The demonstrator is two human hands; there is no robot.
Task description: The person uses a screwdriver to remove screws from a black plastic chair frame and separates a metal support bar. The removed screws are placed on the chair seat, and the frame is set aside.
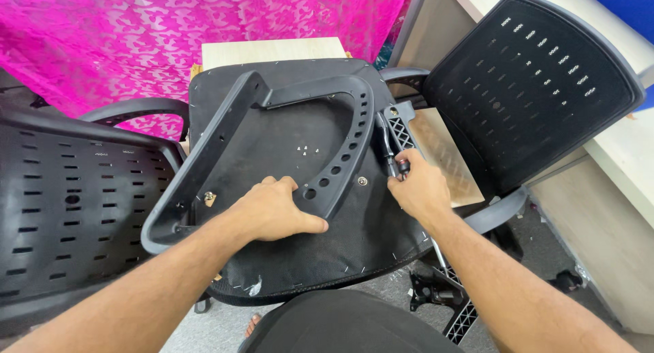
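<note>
- An upturned chair seat (327,244), its black fabric underside stapled at the edge, is laid across a pale wooden board (272,51).
- The armrest frame (225,135) on the seat is pressed by the left hand (276,210), fingers curled on it.
- A small tool (395,155) is gripped by the right hand (422,189).
- Black mesh chairs (531,87) are seen on both sides, a pink cloth (136,39) behind, grey floor (402,285) below.
</note>
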